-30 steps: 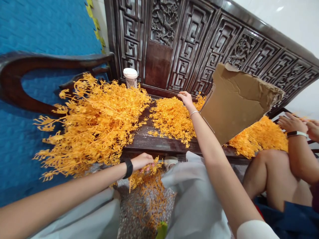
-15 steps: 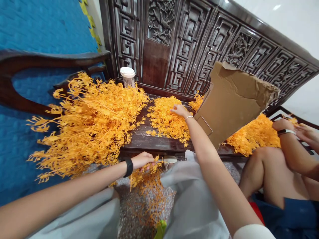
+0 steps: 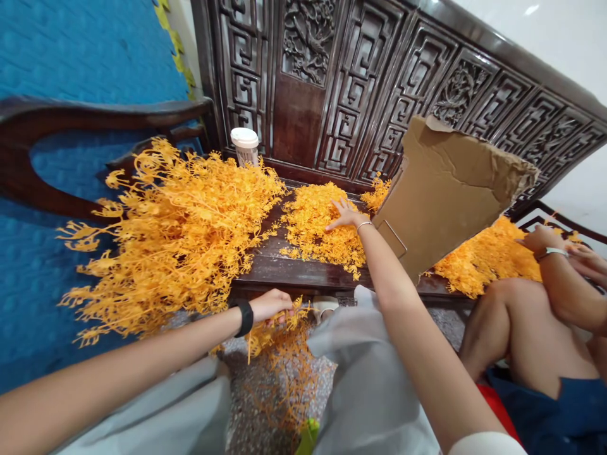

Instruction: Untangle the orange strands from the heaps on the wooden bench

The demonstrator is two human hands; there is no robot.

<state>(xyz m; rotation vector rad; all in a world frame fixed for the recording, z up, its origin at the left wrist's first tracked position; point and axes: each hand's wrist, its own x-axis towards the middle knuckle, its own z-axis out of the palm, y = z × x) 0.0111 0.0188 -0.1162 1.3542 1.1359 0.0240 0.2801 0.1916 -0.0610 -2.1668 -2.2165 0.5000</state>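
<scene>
My left hand, with a black wristband, is closed around an orange plastic flower stem between my knees. Over the middle pile of small orange plastic pieces on the dark wooden bench, my right hand has its fingers spread and holds nothing I can see. To the left lies a big heap of branched orange plastic stems, spilling past the bench's front edge. Loose orange stems are scattered on the speckled floor below my left hand.
A brown cardboard sheet leans upright right of the middle pile. Beyond it is another orange pile, beside a co-worker's hands and bare knee. A white-lidded cup stands against the carved bench back.
My right hand's fingers have gone from drawn together to spread over the middle pile. My left hand has stayed in place with the stem. The co-worker's hands have shifted slightly.
</scene>
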